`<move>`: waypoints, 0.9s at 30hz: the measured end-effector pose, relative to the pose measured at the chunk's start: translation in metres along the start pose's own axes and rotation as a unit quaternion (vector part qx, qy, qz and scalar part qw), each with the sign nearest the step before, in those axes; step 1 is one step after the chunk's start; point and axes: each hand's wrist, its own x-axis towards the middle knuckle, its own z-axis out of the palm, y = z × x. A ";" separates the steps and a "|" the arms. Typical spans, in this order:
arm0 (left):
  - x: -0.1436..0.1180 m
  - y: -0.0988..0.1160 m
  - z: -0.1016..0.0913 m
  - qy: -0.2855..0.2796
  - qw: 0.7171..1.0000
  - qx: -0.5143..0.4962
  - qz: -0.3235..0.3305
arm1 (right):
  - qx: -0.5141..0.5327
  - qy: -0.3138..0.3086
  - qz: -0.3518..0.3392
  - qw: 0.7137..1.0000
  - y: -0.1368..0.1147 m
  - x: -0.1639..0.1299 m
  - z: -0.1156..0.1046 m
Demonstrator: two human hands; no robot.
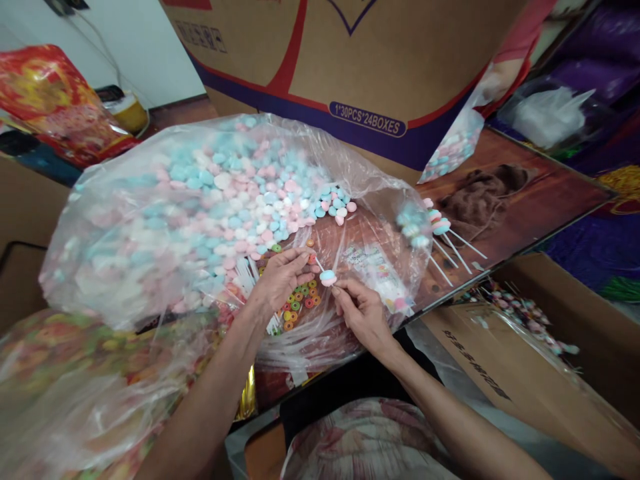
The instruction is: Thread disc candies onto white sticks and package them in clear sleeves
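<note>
Pastel pink, blue and white candy pieces [225, 200] fill a large clear plastic bag [125, 233] that lies open on the counter [540, 200], its mouth turned toward the near right. Both hands work at that mouth. The left hand [280, 277] reaches in from the near left, fingers curled and pinched narrow around something small at the end of a thin white stick [319, 263]; exactly what the fingertips grip is too small to tell. The right hand [363, 313] comes from the near right with its thumb and forefinger closed on the lower part of the stick, just below a blue and pink candy disc [329, 277] threaded on it. The two hands are near each other, with the disc between them.

Under the left hand, inside the plastic, sits a cluster of small ring-shaped sweets [300, 300] in orange, green and yellow, beside a bundle of bare white sticks [245, 273]. To the right, a few finished lollipops [440, 233] lie on the counter with their sticks pointing to the near right. A big cardboard carton [350, 60] printed with red and purple lines stands at the far side, just behind the bag. An open brown box [550, 347] sits at the near right, lower than the counter, with wrapped candies in it. A red patterned bag [55, 100] rests at the far left.
</note>
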 end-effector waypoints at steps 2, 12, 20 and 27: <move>0.000 0.000 -0.001 -0.003 1.000 -0.001 0.004 | 0.004 0.002 0.005 1.000 0.000 0.001 0.000; -0.013 -0.001 0.008 0.004 0.997 -0.016 0.077 | 0.022 0.012 0.003 1.000 -0.006 -0.005 -0.002; -0.105 0.032 -0.009 0.160 0.939 0.198 0.231 | 0.033 0.004 0.013 0.999 -0.008 -0.008 -0.002; -0.177 0.046 -0.073 0.398 0.785 0.370 0.298 | 0.018 -0.014 0.005 1.000 -0.006 -0.008 -0.002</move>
